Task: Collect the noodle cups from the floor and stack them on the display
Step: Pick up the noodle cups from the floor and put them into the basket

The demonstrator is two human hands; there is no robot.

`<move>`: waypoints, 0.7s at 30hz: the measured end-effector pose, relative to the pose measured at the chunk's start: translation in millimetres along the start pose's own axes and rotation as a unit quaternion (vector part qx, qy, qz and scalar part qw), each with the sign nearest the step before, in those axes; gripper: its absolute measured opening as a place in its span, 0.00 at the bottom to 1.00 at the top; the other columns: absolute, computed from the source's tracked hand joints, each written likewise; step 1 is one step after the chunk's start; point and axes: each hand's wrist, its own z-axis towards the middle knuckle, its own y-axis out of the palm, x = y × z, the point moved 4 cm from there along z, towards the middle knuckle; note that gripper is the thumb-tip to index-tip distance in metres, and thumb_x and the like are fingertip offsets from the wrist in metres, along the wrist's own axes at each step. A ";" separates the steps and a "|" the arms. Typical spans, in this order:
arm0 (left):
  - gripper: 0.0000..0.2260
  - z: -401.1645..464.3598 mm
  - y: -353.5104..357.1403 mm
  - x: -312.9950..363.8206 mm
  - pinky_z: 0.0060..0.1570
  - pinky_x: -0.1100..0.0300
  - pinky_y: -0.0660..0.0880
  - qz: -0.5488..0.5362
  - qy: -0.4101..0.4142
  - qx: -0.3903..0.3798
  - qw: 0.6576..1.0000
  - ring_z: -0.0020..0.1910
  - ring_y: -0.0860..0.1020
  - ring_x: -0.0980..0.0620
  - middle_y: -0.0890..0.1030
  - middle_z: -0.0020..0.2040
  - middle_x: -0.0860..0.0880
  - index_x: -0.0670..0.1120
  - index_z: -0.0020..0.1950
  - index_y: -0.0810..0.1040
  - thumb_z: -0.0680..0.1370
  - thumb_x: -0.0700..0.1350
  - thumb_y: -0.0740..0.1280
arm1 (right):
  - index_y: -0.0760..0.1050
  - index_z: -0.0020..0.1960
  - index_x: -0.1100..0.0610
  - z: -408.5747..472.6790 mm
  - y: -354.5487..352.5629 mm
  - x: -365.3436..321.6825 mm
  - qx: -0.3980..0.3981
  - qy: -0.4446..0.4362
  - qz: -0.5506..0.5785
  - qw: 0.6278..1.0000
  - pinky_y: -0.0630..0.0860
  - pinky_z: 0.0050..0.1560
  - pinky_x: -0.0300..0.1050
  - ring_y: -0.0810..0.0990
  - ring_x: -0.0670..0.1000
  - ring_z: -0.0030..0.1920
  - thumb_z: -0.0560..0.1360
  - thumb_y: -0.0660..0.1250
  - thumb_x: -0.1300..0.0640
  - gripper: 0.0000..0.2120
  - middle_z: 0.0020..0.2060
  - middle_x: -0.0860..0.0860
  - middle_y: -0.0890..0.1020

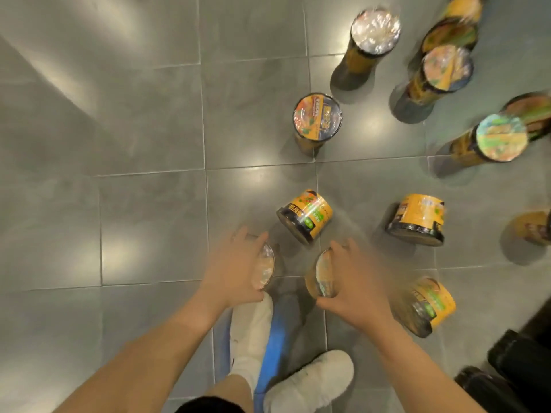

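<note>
Reaching down, both arms extended, the left hand (238,265) and right hand (353,281) each grip a noodle cup from above; motion blur smears both cups' labels

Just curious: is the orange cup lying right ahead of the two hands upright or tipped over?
Tipped over. The cup lies on its side on the floor, its printed wall facing up.

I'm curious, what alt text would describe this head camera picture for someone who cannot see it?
Seen from above, a person's left hand and right hand each grip a noodle cup above a grey tiled floor. More cups lie tipped nearby, others stand upright or stacked beyond, and white shoes show below.
</note>
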 end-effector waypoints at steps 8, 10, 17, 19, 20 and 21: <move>0.52 -141.4 -235.2 48.4 0.63 0.46 0.67 0.023 0.065 0.016 0.997 0.74 0.53 0.41 0.48 0.79 0.47 0.59 0.79 0.45 0.63 0.64 0.72 | 0.46 0.78 0.40 -149.7 -201.7 -83.5 0.019 -0.008 0.035 0.999 0.66 0.67 0.62 0.51 0.56 0.76 0.61 0.68 0.32 0.51 0.78 0.47 0.49; 0.51 -176.0 -290.3 60.8 0.64 0.45 0.68 0.033 0.079 0.032 0.996 0.75 0.53 0.41 0.48 0.79 0.47 0.58 0.79 0.46 0.64 0.64 0.71 | 0.46 0.77 0.39 -188.2 -250.3 -101.2 0.041 -0.019 0.038 0.998 0.65 0.68 0.64 0.50 0.56 0.76 0.63 0.71 0.36 0.51 0.78 0.46 0.48; 0.52 -269.5 -435.0 88.0 0.63 0.43 0.71 -0.002 0.113 0.143 0.983 0.75 0.53 0.43 0.51 0.78 0.49 0.62 0.77 0.46 0.62 0.67 0.72 | 0.51 0.77 0.39 -297.3 -363.6 -138.7 0.109 -0.027 0.031 0.993 0.65 0.67 0.57 0.54 0.54 0.75 0.62 0.72 0.38 0.49 0.77 0.47 0.53; 0.52 -293.6 -470.5 95.5 0.64 0.43 0.69 0.001 0.123 0.172 0.977 0.75 0.53 0.44 0.51 0.79 0.48 0.60 0.78 0.48 0.62 0.66 0.73 | 0.52 0.77 0.39 -323.4 -392.4 -143.9 0.133 -0.029 0.043 0.990 0.66 0.68 0.58 0.55 0.54 0.75 0.59 0.68 0.33 0.50 0.77 0.47 0.53; 0.52 -305.4 -487.3 99.8 0.66 0.42 0.67 0.008 0.127 0.184 0.975 0.75 0.54 0.44 0.52 0.79 0.48 0.60 0.79 0.49 0.62 0.66 0.73 | 0.53 0.77 0.38 -336.4 -406.9 -146.5 0.151 -0.028 0.049 0.987 0.66 0.68 0.58 0.55 0.54 0.75 0.57 0.65 0.31 0.51 0.77 0.47 0.54; 0.52 -316.0 -503.4 104.1 0.67 0.42 0.65 0.016 0.131 0.193 0.972 0.75 0.54 0.44 0.52 0.79 0.48 0.60 0.79 0.49 0.62 0.66 0.73 | 0.54 0.76 0.39 -348.8 -420.4 -149.0 0.174 -0.027 0.054 0.983 0.65 0.69 0.57 0.56 0.55 0.75 0.55 0.61 0.30 0.51 0.77 0.48 0.55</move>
